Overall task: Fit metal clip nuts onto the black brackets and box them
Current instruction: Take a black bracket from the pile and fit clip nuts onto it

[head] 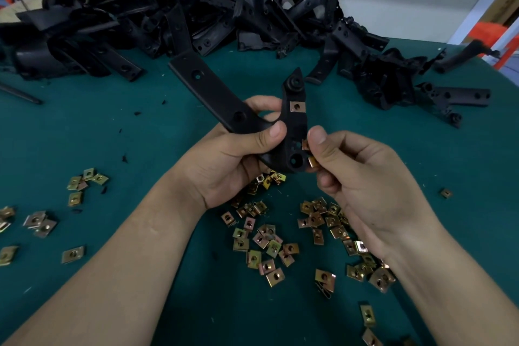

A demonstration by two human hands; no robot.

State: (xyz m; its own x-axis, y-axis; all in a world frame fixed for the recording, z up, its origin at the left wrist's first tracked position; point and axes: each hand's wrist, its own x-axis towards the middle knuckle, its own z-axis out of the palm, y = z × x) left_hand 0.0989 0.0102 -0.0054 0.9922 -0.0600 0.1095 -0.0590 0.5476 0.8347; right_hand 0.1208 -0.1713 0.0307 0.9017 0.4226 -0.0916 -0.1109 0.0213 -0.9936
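While left hand [238,154] grips curved black plastic bracket [222,104] above green table [140,135], right hand [362,180] pinches brass-coloured metal clip nut [305,145] against bracket's lower edge. One clip nut [297,106] already seated higher up. Loose nuts [266,241] scattered below; bracket heap [196,14] behind.

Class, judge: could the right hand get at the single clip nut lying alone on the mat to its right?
Probably yes: the single clip nut lies uncovered on bare mat beside the right hand. But that hand pinches another clip nut at the bracket, so its fingers are busy.
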